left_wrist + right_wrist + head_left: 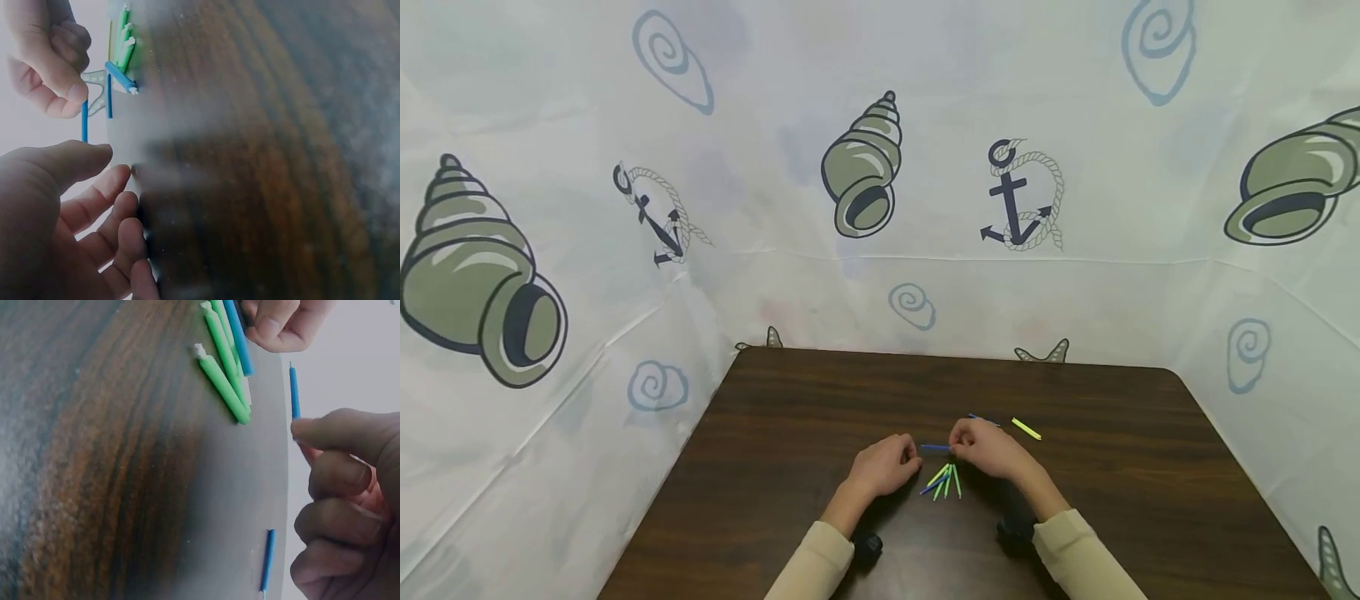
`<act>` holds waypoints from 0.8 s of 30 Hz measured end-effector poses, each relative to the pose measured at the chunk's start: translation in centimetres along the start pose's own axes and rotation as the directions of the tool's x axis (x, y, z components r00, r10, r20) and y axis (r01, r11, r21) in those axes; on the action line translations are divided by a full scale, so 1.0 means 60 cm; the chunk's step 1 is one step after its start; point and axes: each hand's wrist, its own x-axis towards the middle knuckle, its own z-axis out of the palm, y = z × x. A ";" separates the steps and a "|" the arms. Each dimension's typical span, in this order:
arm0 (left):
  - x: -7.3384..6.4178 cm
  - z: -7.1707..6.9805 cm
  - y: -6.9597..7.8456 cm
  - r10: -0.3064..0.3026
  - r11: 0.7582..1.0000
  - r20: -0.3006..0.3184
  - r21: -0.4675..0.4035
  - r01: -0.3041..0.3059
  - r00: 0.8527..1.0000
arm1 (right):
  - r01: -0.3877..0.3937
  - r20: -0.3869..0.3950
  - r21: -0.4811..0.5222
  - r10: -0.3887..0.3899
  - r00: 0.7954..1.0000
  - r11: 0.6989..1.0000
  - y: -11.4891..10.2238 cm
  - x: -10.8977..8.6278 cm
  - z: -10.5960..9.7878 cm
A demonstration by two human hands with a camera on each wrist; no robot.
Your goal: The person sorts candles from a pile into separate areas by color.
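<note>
My right hand [988, 448] pinches a slim blue candle [936, 447] near one end, between thumb and forefinger. In the right wrist view that candle [295, 392] points away from the fingertips, its thin wick at the far end. Facing it is my left hand [883, 464], fingers loosely bent and holding nothing; in the left wrist view its thumb [87, 159] overlaps the lower end of the blue candle [85, 122]. Just below the hands, several green candles [224, 387] lie fanned out on the table, with a blue candle [239, 337] across them.
Beyond the right hand lie a yellow candle [1026, 428] and another blue candle [983, 418], partly hidden by that hand. Everything lies on a dark wood table [760, 517]. A pale cloth with shells and anchors [955, 308] hangs behind it. Dark devices sit at both wrists.
</note>
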 end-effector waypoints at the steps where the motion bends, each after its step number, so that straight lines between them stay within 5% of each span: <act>1: 0.000 0.000 0.000 -0.005 1.000 0.004 0.003 0.005 1.000 | -0.008 -0.014 0.002 0.008 1.000 1.000 0.000 -0.002 -0.002; 9: -0.005 -0.001 0.000 0.076 0.997 -0.010 0.000 -0.076 0.997 | -0.085 -0.092 0.047 0.089 0.992 0.995 0.000 -0.011 -0.011; 24: -0.011 -0.012 0.009 0.106 0.994 0.127 -0.045 -0.101 0.986 | -0.148 -0.210 0.084 0.163 0.964 0.985 0.021 -0.017 -0.028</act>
